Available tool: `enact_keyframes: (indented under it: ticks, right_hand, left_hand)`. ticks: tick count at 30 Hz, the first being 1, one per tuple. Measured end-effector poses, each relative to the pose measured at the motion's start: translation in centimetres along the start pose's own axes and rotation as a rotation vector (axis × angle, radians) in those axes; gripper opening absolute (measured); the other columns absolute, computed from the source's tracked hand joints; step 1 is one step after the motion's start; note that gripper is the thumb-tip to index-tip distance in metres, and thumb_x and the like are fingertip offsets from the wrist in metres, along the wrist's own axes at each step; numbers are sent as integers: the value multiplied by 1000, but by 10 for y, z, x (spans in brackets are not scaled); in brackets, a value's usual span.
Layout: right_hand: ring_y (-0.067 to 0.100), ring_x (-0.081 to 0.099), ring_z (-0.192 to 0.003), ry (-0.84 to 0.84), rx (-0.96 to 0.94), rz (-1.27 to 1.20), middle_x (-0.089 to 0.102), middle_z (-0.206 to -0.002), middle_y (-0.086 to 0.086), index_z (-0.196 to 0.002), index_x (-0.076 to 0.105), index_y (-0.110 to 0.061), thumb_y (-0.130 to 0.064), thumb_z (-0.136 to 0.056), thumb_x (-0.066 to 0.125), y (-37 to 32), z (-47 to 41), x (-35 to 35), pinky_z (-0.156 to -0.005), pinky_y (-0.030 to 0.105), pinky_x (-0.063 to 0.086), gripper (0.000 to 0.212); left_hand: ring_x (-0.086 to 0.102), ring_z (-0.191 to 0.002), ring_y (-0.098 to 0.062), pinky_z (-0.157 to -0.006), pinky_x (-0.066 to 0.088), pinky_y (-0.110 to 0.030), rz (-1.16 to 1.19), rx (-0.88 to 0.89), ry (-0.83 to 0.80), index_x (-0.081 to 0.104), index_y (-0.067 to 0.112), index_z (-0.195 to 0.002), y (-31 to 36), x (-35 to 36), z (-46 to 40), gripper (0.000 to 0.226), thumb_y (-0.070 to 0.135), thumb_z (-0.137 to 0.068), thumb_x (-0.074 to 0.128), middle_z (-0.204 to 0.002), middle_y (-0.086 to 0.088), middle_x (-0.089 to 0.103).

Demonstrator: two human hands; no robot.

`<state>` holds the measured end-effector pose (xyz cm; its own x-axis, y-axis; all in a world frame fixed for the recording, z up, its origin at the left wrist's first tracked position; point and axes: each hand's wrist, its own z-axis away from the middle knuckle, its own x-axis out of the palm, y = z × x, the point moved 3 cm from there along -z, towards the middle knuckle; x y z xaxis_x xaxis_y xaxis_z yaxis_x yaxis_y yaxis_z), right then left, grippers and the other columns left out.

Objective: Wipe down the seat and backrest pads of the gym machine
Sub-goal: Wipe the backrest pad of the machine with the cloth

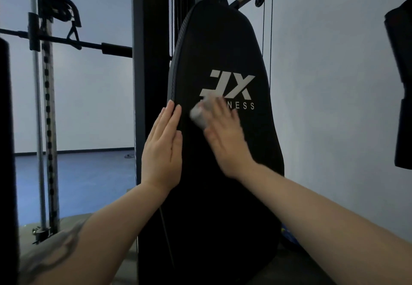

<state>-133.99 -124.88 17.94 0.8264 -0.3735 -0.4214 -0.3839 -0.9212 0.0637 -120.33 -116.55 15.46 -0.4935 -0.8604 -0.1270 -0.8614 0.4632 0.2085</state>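
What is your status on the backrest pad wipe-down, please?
Left hand flat, braced on backrest pad edge. Right hand pressing pale cloth against pad by the logo, blurred. Nothing in the way.

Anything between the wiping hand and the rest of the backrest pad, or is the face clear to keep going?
Nothing visible blocks it. The right hand presses the pale cloth flat on the backrest pad, over the logo. The left hand rests on the pad's left edge, beside the wiping path.
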Motion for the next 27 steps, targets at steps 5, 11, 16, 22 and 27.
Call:
enact_keyframes:
  ticks: [5,11,16,22,27]
  right_hand:
    - [10,-10,-147,-290,-258,213,-5,-159,-13,-149,8,-37,-41,-102,25,26,36,-9,-115,25,-17,51]
    - [5,-13,-145,-36,57,88,-5,-157,-18,-147,3,-40,-41,-103,20,15,2,0,-113,21,-19,47]
    - [8,-13,-146,-115,-40,62,-10,-158,-17,-148,1,-40,-42,-100,24,2,13,1,-114,27,-16,52]
    - [13,-6,-147,-250,-361,328,1,-160,-9,-149,15,-35,-38,-99,32,20,25,-16,-117,30,-14,53]
    - [9,-3,-147,-29,-11,-14,11,-159,-8,-148,28,-28,-19,-100,40,8,-29,-31,-120,36,-3,50]
  left_hand:
    - [19,-143,0,-118,24,-37,94,-44,-24,32,32,-146,1,0,1,48,34,-98,27,-154,25,21]
    - [20,-142,3,-115,29,-40,44,-55,-1,32,35,-146,-1,0,3,48,39,-99,21,-153,27,20]
    - [22,-142,0,-115,29,-39,54,-43,7,33,33,-145,-1,0,2,49,40,-99,18,-153,24,22]
    - [25,-141,0,-114,28,-34,122,-66,-23,35,36,-143,2,-4,4,47,42,-99,20,-155,18,27]
    - [36,-136,-1,-114,32,-37,281,-173,-46,48,32,-136,6,-15,-1,48,45,-97,24,-147,15,43]
